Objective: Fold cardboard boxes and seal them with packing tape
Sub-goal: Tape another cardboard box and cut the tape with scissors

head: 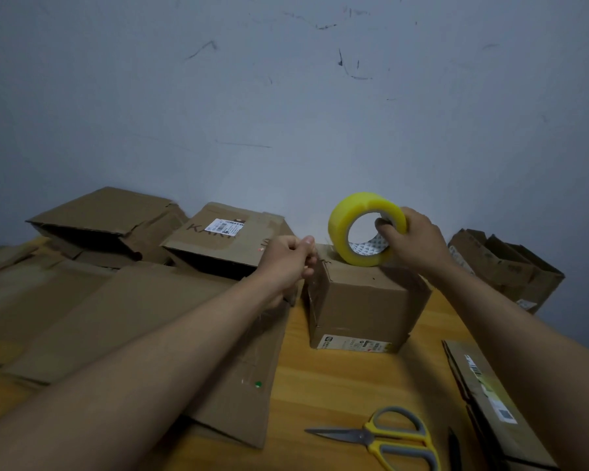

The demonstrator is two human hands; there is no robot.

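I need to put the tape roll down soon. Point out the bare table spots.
Bare wooden table lies between the small box, the scissors and the flattened cardboard on the left. The left side and back edge are crowded with cardboard; a long flat box fills the right.

Both bare forearms reach forward, converging ahead. The left hand has its fingers curled in, thumb pressed against them in a pinch. Just beside it, the right hand sits slightly higher, fingers hooked through a ring, thumb outside.
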